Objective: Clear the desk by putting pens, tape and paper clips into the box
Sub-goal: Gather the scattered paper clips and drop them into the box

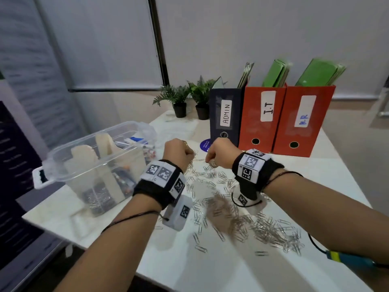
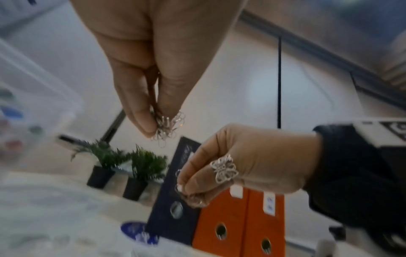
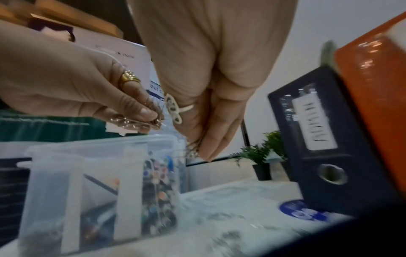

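A: L hand (image 1: 179, 152) & R hand (image 1: 219, 153)?
B: Both raised above the desk (image 1: 242, 270), fingers curled, each w/ paper clips (image 1: 242, 218) at the fingertips. Hands near each other, not touching.
A: Rest of the clips?
B: Loose spread across the desktop below the wrists.
A: Box (image 1: 99, 165)?
B: Clear plastic, open, just left of L hand; clips in its near compartment.

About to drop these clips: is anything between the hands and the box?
Nothing visible. The left hand and right hand each pinch paper clips just right of the open, lidless box.
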Demonstrator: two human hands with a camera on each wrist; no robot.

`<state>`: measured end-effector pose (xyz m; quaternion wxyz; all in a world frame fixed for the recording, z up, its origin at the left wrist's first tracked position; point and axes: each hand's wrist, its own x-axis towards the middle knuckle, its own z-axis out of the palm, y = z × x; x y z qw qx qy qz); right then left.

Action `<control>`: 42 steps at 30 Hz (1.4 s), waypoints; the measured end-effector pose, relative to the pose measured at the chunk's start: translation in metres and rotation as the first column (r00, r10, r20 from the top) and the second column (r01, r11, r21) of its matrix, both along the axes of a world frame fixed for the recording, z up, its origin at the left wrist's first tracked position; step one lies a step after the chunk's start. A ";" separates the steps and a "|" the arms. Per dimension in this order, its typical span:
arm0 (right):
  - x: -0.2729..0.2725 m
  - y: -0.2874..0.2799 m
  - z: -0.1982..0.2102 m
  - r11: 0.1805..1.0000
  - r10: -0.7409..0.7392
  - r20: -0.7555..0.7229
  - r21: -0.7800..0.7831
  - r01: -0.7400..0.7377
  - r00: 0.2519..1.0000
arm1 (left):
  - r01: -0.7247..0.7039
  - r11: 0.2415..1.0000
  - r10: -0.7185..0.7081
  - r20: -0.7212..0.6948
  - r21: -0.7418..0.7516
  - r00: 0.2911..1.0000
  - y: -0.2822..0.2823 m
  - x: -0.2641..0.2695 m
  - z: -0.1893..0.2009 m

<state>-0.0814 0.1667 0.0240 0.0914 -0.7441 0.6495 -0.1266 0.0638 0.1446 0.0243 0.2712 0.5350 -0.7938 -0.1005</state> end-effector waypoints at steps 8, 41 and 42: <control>0.124 -0.037 0.067 0.951 0.249 0.186 -0.235 -0.203 0.951 | -0.382 0.909 0.340 -0.234 -0.165 0.911 0.007 0.136 0.066; 0.260 -0.080 0.030 0.935 0.354 0.347 -0.111 -0.337 0.869 | -0.514 0.858 0.503 -0.198 -0.005 0.841 -0.022 0.238 0.009; 0.260 -0.080 0.030 0.936 0.351 0.373 -0.103 -0.338 0.859 | -0.501 0.865 0.488 -0.208 -0.010 0.848 -0.020 0.237 0.007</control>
